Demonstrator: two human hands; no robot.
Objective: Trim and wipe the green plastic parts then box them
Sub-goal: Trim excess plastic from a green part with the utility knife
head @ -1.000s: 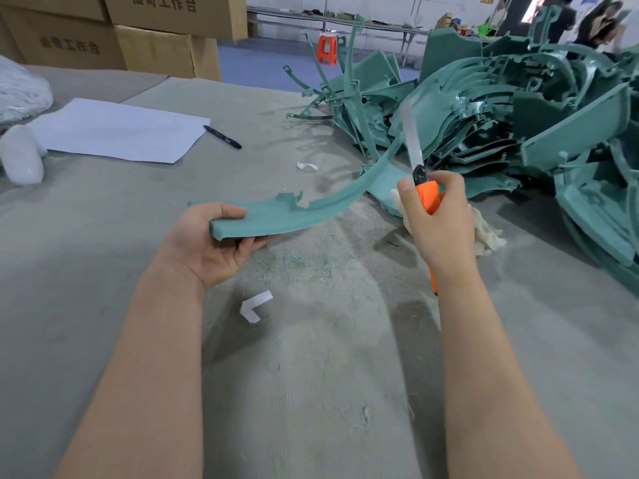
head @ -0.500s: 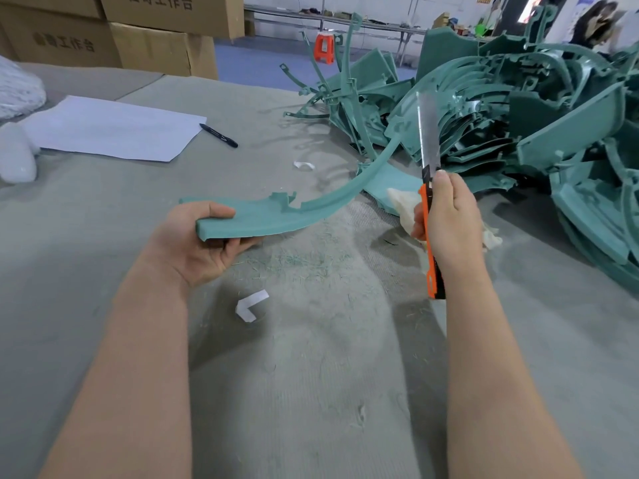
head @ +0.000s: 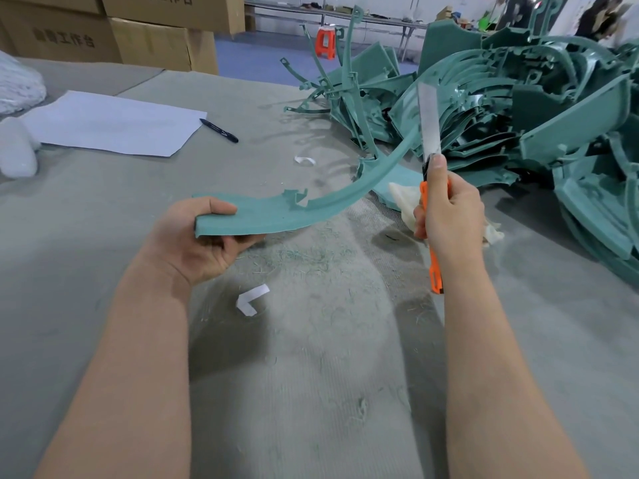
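My left hand (head: 200,236) grips the near end of a long curved green plastic part (head: 311,209), held above the table; its far end arcs up and right toward the pile. My right hand (head: 449,216) is closed around an orange utility knife (head: 430,140), blade extended and pointing up, just right of the part's far end. A cream cloth (head: 403,197) lies on the table behind my right hand, beside a flat green piece. A big pile of green plastic parts (head: 518,108) fills the right side.
Green shavings (head: 304,257) litter the grey felt table top (head: 311,375). Two white tape scraps (head: 250,299) lie near the middle. A paper sheet (head: 110,124) and black pen (head: 219,130) sit at left, cardboard boxes (head: 152,32) behind. White bags are at far left.
My right hand turned the knife from edge-on and blurred to steady, blade upright beside the part's far end. My left hand keeps the same hold on the part.
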